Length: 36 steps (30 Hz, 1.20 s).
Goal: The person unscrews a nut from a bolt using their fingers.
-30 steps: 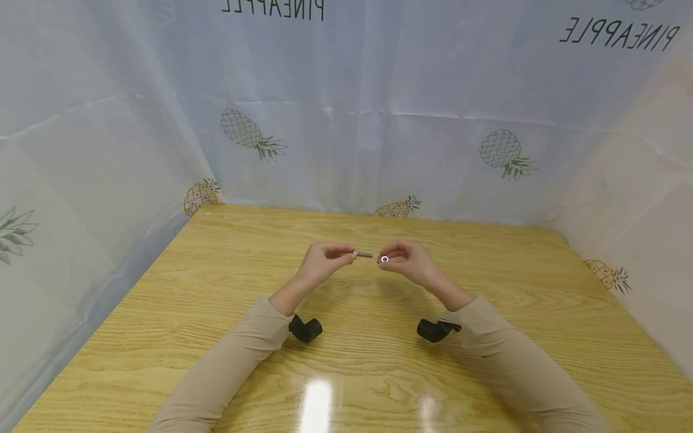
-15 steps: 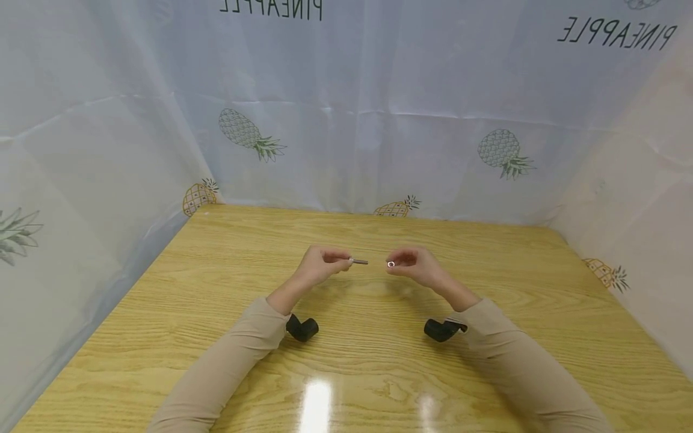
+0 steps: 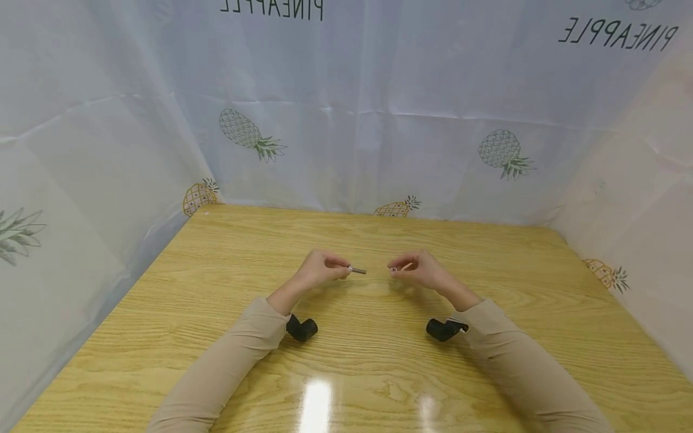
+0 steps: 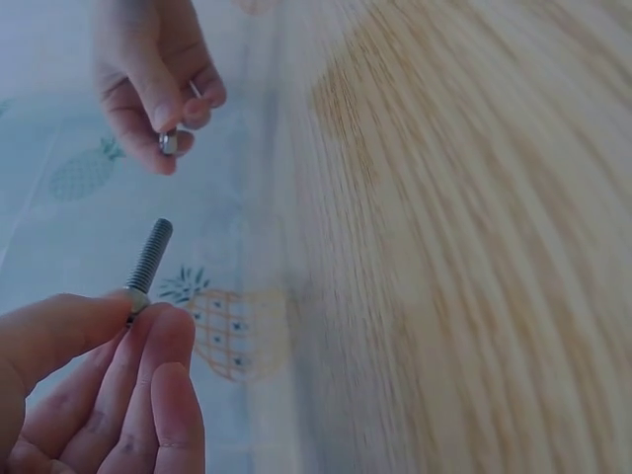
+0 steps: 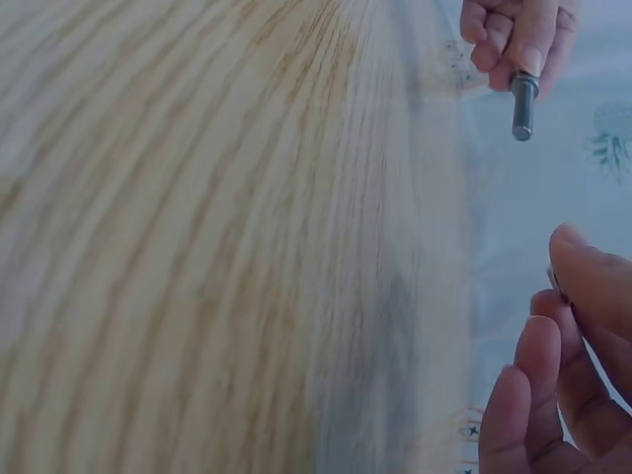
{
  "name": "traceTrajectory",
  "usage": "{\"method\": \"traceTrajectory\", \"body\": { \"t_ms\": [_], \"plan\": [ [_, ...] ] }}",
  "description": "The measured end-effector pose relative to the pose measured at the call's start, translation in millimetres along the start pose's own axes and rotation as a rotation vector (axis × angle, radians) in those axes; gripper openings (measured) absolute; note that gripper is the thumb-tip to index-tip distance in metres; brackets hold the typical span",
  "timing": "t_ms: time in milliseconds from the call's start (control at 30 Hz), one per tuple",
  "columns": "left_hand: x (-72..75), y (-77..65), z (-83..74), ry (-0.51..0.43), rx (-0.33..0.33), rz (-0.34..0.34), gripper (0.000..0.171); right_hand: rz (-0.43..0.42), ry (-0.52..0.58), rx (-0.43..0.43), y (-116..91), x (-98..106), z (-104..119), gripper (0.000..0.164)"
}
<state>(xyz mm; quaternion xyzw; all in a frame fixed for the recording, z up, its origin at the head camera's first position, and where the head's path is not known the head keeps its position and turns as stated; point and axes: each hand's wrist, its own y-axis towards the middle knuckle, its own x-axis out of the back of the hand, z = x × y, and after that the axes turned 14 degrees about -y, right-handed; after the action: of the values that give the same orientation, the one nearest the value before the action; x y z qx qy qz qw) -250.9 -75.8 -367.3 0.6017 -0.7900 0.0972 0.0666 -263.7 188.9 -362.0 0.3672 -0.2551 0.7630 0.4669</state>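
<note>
Between thumb and fingers my left hand (image 3: 320,268) pinches a silver bolt (image 4: 150,255) by its head. The bolt's threaded shank points across toward the other hand. My right hand (image 3: 423,269) pinches a small metal nut (image 4: 169,142) at its fingertips. In the right wrist view the nut (image 5: 556,284) is mostly hidden by thumb and finger, while the bolt (image 5: 523,107) shows end-on at the top. A short gap separates nut and bolt. Both hands are held above the wooden table.
The wooden table (image 3: 346,361) spreads beneath both hands. White sheets (image 3: 346,156) printed with pineapples hang at the back and sides. A black wrist mount (image 3: 302,329) juts from the left sleeve, another black mount (image 3: 444,330) from the right.
The hands have drawn apart and come slightly lower in the head view, widening the gap between bolt and nut. The nut has turned, its hole facing less openly. Both grips persist.
</note>
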Motion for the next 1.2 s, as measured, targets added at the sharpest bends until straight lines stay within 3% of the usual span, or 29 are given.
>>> {"method": "traceTrajectory", "body": {
  "t_ms": [233, 900, 1200],
  "plan": [
    [1.6, -0.4, 1.9, 0.033, 0.018, -0.001, 0.022, 0.032, -0.032, -0.02, 0.9, -1.2, -4.2, 0.032],
    [0.6, -1.1, 8.5, 0.012, 0.044, 0.07, 0.022, 0.064, -0.094, -0.014, 7.5, -7.3, -9.4, 0.027],
    [0.6, -3.2, 7.0, 0.02, 0.051, 0.075, 0.02, 0.081, -0.103, 0.042, 9.4, -10.3, -9.7, 0.022]
  ]
}}
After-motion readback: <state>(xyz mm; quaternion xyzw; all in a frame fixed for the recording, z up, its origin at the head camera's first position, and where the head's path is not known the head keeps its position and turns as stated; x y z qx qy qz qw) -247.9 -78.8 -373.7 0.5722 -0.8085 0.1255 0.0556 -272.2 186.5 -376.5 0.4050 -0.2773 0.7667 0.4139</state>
